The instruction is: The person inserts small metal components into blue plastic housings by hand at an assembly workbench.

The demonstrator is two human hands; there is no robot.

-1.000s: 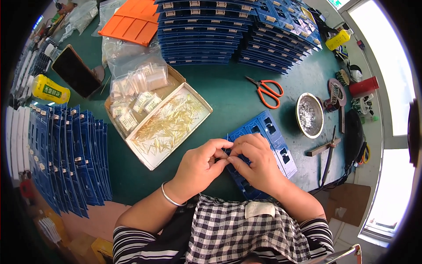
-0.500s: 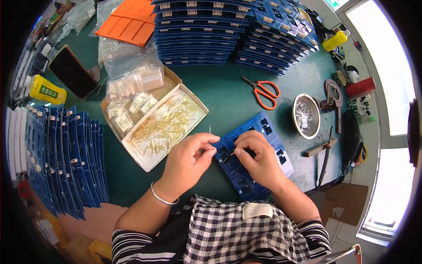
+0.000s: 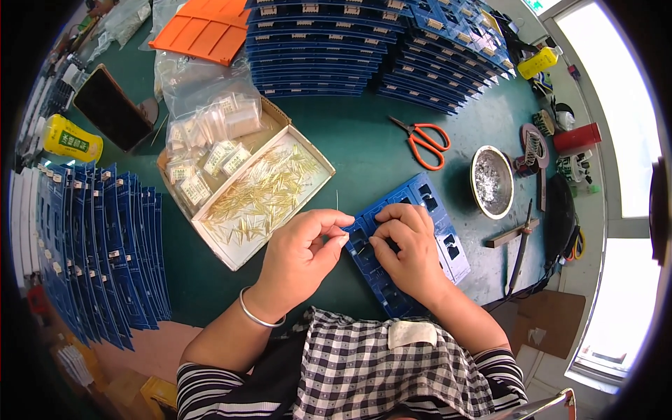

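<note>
Blue circuit board (image 3: 441, 220) lies aslant on the green worktop (image 3: 336, 140), in front of the person, partly hidden under the right hand (image 3: 413, 255). Left of it sits a carton (image 3: 222, 248) with two compartments: loose thin golden pins (image 3: 266, 196) in the nearer one, small labelled bags (image 3: 217, 143) in the farther. The carton's near side stands just beside the left hand (image 3: 301, 248). Beyond the board lie orange-handled scissors (image 3: 414, 131); to its right, a metal bowl (image 3: 497, 204) with silvery bits inside, then a soldering iron (image 3: 519, 259) across a short bar (image 3: 498, 240).

Both forearms come up from the lower edge, elbows out, and the hands nearly meet over the board's left part. The left hand's thumb and index tip stand slightly apart, with a fine strand (image 3: 337, 201) upright behind the index; whether it is gripped, I cannot tell. The right hand's fingers curl in toward its thumb; what they pinch, if anything, cannot be made out.

Counted: one board under the hands, one carton, one pair of scissors, one bowl, one soldering iron, one phone (image 3: 115, 108), two yellow bottles (image 3: 72, 140). Pins and bags overlap too much to number.
</note>
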